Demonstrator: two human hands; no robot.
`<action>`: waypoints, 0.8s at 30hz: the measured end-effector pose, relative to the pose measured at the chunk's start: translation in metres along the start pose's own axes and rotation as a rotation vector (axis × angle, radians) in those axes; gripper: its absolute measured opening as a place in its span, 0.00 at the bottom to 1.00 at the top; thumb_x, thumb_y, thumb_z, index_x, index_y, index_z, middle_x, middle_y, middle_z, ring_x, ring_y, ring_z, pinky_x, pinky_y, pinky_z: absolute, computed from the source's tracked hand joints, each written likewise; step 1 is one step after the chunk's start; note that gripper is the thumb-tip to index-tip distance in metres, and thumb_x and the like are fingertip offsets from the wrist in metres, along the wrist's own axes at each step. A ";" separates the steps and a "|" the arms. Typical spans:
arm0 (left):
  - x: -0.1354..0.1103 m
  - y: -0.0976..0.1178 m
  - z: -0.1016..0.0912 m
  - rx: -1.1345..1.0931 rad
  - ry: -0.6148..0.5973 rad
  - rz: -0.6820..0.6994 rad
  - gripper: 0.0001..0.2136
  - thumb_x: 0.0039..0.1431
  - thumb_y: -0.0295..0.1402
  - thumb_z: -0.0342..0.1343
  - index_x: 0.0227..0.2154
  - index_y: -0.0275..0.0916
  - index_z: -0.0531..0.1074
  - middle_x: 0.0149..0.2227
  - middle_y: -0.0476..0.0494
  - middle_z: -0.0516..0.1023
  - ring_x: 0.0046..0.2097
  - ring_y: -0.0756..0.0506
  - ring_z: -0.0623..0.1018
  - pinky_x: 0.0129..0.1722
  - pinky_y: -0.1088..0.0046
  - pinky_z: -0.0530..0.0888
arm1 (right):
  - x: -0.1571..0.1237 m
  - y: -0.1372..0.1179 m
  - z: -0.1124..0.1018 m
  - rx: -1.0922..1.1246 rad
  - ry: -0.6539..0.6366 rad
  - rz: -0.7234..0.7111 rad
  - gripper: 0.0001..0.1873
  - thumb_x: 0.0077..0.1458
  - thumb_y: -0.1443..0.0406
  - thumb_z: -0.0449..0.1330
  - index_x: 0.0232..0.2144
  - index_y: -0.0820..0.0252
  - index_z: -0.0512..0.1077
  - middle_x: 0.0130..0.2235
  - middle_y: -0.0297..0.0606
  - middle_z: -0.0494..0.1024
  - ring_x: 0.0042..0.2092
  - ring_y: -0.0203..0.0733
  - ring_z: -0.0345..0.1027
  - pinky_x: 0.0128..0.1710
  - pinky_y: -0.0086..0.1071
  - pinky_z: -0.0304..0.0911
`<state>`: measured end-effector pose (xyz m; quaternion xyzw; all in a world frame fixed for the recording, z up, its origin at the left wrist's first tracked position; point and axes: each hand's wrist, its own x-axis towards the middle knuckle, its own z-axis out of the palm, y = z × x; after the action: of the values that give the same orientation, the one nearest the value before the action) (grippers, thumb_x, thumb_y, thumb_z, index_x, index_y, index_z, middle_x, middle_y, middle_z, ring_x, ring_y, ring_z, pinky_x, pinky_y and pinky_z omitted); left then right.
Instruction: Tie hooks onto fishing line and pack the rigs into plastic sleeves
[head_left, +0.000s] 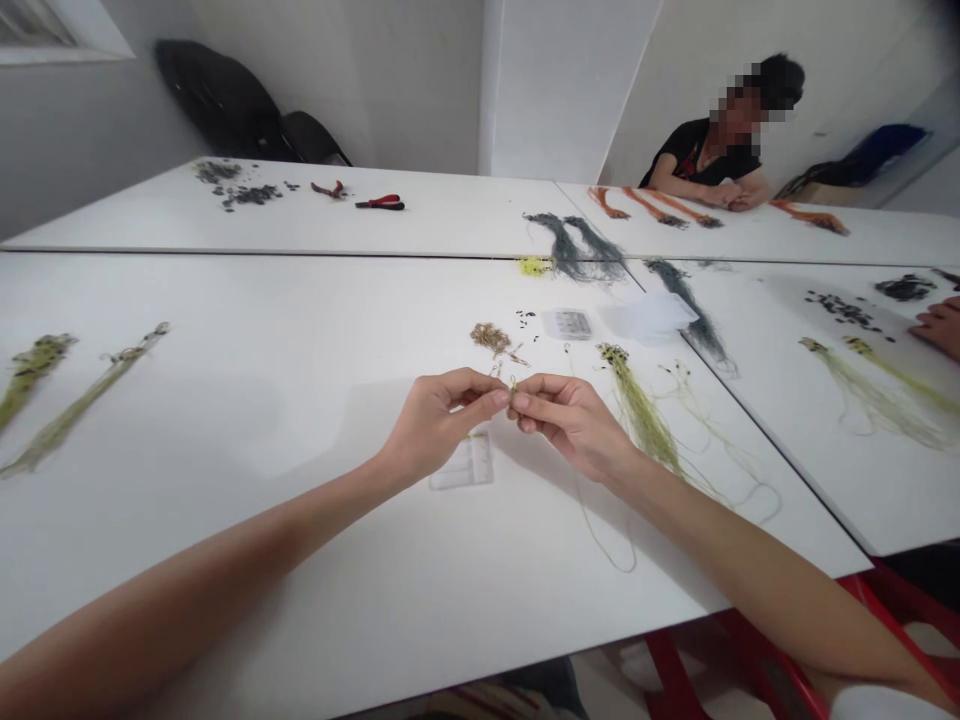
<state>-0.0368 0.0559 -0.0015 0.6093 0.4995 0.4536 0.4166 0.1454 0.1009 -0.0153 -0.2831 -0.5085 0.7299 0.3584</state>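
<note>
Fingers: left hand and right hand pinch a small piece together, seemingly for steadiness.
Brown pile: just beyond, likely for easy reach.

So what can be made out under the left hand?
A clear compartment tray on the white table: its near edge and some dividers show. The left hand covers its far left corner, so anything there cannot be seen.
</note>
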 end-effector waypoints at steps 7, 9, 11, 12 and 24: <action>0.001 -0.002 0.001 -0.075 -0.009 -0.008 0.09 0.59 0.38 0.58 0.34 0.38 0.77 0.34 0.44 0.80 0.37 0.47 0.76 0.36 0.71 0.72 | 0.000 -0.001 0.001 -0.066 0.018 -0.024 0.08 0.48 0.62 0.68 0.29 0.60 0.77 0.30 0.36 0.76 0.28 0.32 0.63 0.32 0.31 0.60; 0.001 -0.002 0.002 -0.093 -0.009 -0.024 0.08 0.58 0.38 0.59 0.33 0.38 0.78 0.34 0.45 0.80 0.36 0.47 0.76 0.35 0.72 0.71 | 0.000 0.000 0.001 -0.089 0.031 -0.049 0.07 0.48 0.62 0.68 0.30 0.60 0.77 0.30 0.36 0.76 0.29 0.33 0.64 0.33 0.32 0.61; 0.001 -0.001 0.002 -0.092 0.003 -0.039 0.08 0.58 0.37 0.59 0.32 0.39 0.78 0.33 0.45 0.80 0.35 0.48 0.75 0.34 0.73 0.70 | 0.000 0.001 0.001 -0.112 0.046 -0.082 0.07 0.48 0.62 0.68 0.29 0.60 0.78 0.30 0.36 0.76 0.29 0.33 0.65 0.33 0.32 0.61; 0.001 -0.001 0.002 -0.095 0.008 -0.044 0.08 0.58 0.37 0.60 0.32 0.39 0.78 0.33 0.45 0.80 0.35 0.48 0.74 0.34 0.73 0.70 | 0.000 0.001 0.001 -0.123 0.051 -0.095 0.07 0.48 0.62 0.69 0.29 0.60 0.78 0.30 0.36 0.76 0.29 0.34 0.65 0.33 0.32 0.61; 0.002 -0.004 0.003 -0.258 -0.044 -0.091 0.07 0.56 0.36 0.61 0.29 0.40 0.80 0.31 0.45 0.80 0.35 0.47 0.74 0.37 0.70 0.70 | -0.001 0.000 0.001 -0.144 0.012 -0.040 0.07 0.47 0.63 0.69 0.29 0.60 0.79 0.29 0.36 0.77 0.29 0.34 0.65 0.35 0.34 0.61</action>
<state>-0.0350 0.0586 -0.0061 0.5370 0.4551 0.4813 0.5224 0.1456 0.0993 -0.0148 -0.3022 -0.5630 0.6825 0.3547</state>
